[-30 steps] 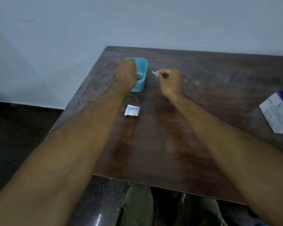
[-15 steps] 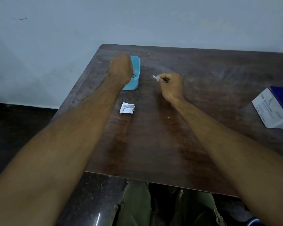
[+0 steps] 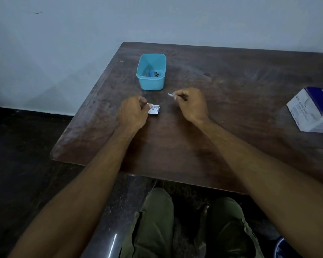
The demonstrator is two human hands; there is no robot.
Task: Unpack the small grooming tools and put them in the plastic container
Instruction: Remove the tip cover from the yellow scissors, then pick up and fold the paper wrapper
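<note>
Left hand (image 3: 133, 113) sits low on the surface (image 3: 231, 75), fingers curled, grip pinching the left edge of a small white printed packet (image 3: 154, 109). Packet lies flat on the wood, just in front of the container and slightly to its left.

Right hand (image 3: 191, 105) is beside it, apart from the left, grip closed on a small white piece (image 3: 171, 94) that sticks out past the fingertips toward the container. Too small to tell whether it's a tool or torn wrapping.

Teal plastic container (image 3: 151, 81) stands upright near the far left part of the surface, beyond both hands, touching neither. Inside, at the bottom: a few small items (image 3: 152, 73), one blue, one dark metallic. Can't identify them further.

White and dark-blue box (image 3: 313, 110) at the right edge of the surface, well apart from the hands, partly cut off by the frame.

Both forearms are bare and reach in from the near edge. Person is seated, green trousers (image 3: 153, 226) visible below the surface edge. Pale wall (image 3: 82, 34) behind, dark floor (image 3: 17, 155) to the left.
</note>
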